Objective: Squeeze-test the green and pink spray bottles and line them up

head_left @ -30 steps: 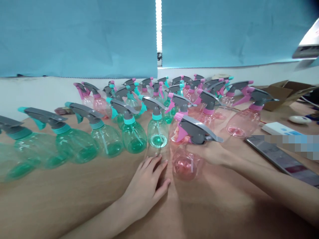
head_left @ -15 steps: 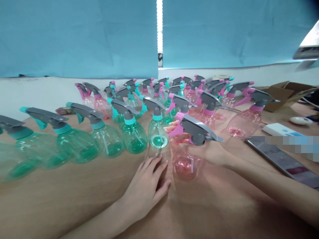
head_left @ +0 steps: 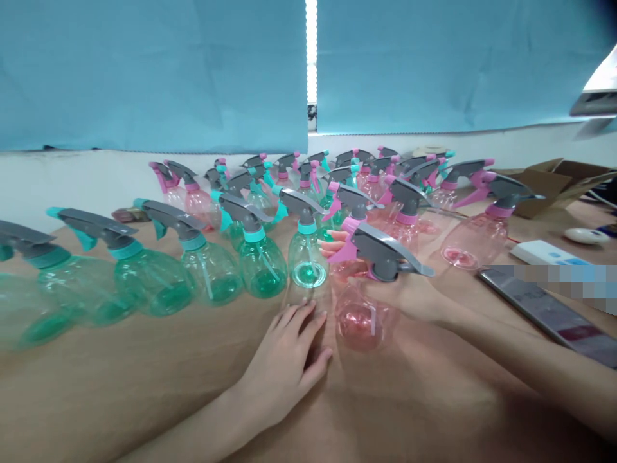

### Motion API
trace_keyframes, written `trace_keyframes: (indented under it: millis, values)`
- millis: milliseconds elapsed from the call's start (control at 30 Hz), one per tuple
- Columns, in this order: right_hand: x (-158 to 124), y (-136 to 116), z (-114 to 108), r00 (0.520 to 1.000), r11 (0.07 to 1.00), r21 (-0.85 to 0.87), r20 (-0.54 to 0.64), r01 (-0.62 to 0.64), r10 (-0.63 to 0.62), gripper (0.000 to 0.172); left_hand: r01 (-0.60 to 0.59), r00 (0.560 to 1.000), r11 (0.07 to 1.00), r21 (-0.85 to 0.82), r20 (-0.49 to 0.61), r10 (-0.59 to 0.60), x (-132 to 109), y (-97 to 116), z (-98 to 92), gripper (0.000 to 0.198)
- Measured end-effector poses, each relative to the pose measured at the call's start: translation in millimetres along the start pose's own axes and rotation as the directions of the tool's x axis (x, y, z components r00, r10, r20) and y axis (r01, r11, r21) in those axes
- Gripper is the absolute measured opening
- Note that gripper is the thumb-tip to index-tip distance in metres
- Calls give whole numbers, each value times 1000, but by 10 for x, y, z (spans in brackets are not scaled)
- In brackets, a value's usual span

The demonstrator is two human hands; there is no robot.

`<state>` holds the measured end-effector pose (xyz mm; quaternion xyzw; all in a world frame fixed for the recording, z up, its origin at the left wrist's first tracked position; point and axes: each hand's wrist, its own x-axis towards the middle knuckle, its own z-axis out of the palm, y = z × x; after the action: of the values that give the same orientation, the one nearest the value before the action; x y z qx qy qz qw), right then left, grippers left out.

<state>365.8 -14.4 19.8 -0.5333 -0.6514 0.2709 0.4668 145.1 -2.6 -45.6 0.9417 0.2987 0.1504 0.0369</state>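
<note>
My right hand (head_left: 409,292) is wrapped round the upper part of a clear pink spray bottle (head_left: 359,325) with a grey and pink trigger head. Its fingertips show to the left, behind the pink trigger, and the head hides part of the hand. The bottle stands on the wooden table (head_left: 207,392). Left of it, my left hand (head_left: 289,350) lies flat on the table, fingers slightly apart, holding nothing. Just beyond its fingertips stands a clear green spray bottle (head_left: 308,257) with a turquoise collar, at the right end of a row of green bottles.
Several pink and green spray bottles crowd the back, among them a pink bottle (head_left: 475,238) at right. A phone (head_left: 544,315), a white box (head_left: 544,252), a white mouse (head_left: 585,236) and an open cardboard box (head_left: 544,186) lie to the right. Blue curtains (head_left: 154,77) hang behind.
The whole view has shifted slightly, so things appear a little further right. Both hands and the held pink spray bottle keep their places on the table.
</note>
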Motion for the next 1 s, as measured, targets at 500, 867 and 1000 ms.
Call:
trace_keyframes:
  millis: [500,867,1000]
  values:
    - [-12,3,10,996,996,23,-13,-89,89,5,-6,1000,1000,10,13,6,4,2,-13,40]
    - [-1,-10,23,993,993,18,-4,-119,119,6,-4,1000,1000,14,15,4,8,8,-20,39]
    - [-11,-31,14,995,995,8,-5,-100,100,6,-2,1000,1000,12,13,2,7,4,-15,40]
